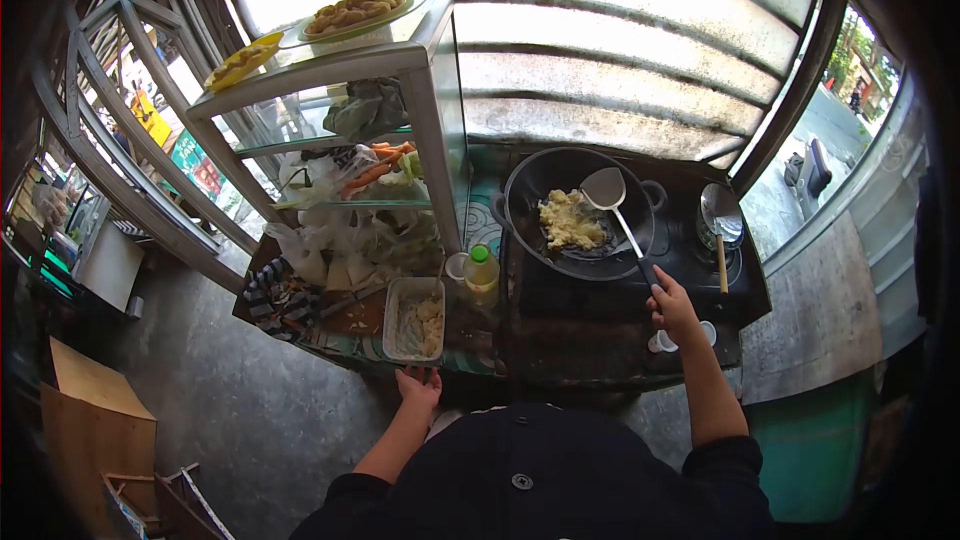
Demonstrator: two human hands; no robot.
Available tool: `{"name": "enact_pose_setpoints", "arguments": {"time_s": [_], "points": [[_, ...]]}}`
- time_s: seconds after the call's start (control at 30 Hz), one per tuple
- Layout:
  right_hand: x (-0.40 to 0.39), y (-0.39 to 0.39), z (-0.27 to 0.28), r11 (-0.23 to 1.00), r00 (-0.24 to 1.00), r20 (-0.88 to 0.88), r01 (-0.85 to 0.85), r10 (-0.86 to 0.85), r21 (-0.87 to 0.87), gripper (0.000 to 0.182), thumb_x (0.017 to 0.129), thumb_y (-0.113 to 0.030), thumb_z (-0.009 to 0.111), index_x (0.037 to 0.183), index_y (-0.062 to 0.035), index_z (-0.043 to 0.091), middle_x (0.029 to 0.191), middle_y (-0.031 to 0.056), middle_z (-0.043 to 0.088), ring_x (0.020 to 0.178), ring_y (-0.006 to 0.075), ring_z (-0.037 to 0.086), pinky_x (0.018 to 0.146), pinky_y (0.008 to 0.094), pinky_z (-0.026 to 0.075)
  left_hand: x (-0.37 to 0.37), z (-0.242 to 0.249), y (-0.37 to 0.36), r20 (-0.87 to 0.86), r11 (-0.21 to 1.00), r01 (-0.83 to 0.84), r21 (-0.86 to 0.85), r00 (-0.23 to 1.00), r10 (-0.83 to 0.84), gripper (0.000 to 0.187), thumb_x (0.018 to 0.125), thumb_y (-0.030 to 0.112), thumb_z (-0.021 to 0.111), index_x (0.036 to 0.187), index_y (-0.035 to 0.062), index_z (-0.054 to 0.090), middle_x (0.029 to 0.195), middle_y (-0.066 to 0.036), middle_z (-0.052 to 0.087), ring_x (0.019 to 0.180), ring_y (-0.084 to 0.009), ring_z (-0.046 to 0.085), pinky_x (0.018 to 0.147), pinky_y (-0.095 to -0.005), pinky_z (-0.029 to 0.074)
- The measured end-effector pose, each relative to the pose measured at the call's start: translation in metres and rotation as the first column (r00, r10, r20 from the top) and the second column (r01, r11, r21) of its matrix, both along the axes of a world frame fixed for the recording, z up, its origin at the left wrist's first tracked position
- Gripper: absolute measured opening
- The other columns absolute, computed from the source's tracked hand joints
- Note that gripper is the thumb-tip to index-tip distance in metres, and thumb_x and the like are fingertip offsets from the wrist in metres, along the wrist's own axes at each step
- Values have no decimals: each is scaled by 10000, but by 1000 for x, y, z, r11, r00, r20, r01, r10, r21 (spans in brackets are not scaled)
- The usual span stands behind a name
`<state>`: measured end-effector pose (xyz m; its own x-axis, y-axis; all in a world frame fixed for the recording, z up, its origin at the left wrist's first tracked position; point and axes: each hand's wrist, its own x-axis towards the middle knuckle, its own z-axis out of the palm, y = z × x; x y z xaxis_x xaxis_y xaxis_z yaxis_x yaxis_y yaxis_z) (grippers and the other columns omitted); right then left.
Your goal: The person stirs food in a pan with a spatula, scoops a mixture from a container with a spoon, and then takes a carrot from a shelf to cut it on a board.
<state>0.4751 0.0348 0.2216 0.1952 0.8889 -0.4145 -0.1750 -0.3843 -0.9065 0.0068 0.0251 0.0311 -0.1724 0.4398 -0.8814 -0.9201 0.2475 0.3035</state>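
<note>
Cooking food (pixel 570 220) in wok (pixel 528 192), gripped spatula (pixel 603 188) w/ R hand (pixel 674 308), held L hand (pixel 418 387) open nr tub (pixel 388 323); prob. needed careful turning.

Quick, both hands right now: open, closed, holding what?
Left hand: open, fingers at the near edge of the tub; can't tell whether it touches.
Right hand: closed around the handle of the spatula.

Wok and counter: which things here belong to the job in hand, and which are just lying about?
In the job: wok, spatula in the right hand, yellow food, tub by the left hand.
Apparently lying about: striped cloth, carrots, yellow plate, cardboard box.
</note>
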Motion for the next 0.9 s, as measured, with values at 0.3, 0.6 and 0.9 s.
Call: {"name": "enact_pose_setpoints", "arguments": {"time_s": [0.3, 0.6, 0.9], "points": [[-4, 3, -19, 999, 985, 173, 27, -20, -36, 494, 904, -120, 463, 1370, -130, 297, 635, 11, 445, 441, 57, 336, 383, 194, 305, -1, 3, 2, -3, 1000, -1, 2, 1000, 1, 402, 904, 492, 333, 1180, 213, 419, 1123, -21, 476, 870, -246, 519, 696, -343, 403], [-6, 1, -19, 1000, 943, 333, 4, -6, 6, 503, 899, -122, 468, 1372, -134, 296, 643, -3, 434, 440, 49, 330, 389, 175, 306, -1, 1, -4, 4, 1000, -14, -1, 1000, 14, 416, 905, 494, 329, 1191, 200, 401, 1127, -20, 478, 888, -247, 518, 695, -341, 403], [-8, -3, -1, 1000, 1000, 11, -5, 5, -4, 528, 884, -101, 488, 1373, -104, 288, 661, 8, 445, 465, 49, 355, 390, 178, 302, -1, -1, -2, 0, 1000, -1, -8, 1000, 1, 412, 905, 497, 326, 1187, 206, 399, 1142, -7, 478, 895, -247, 514, 711, -349, 404]]}}
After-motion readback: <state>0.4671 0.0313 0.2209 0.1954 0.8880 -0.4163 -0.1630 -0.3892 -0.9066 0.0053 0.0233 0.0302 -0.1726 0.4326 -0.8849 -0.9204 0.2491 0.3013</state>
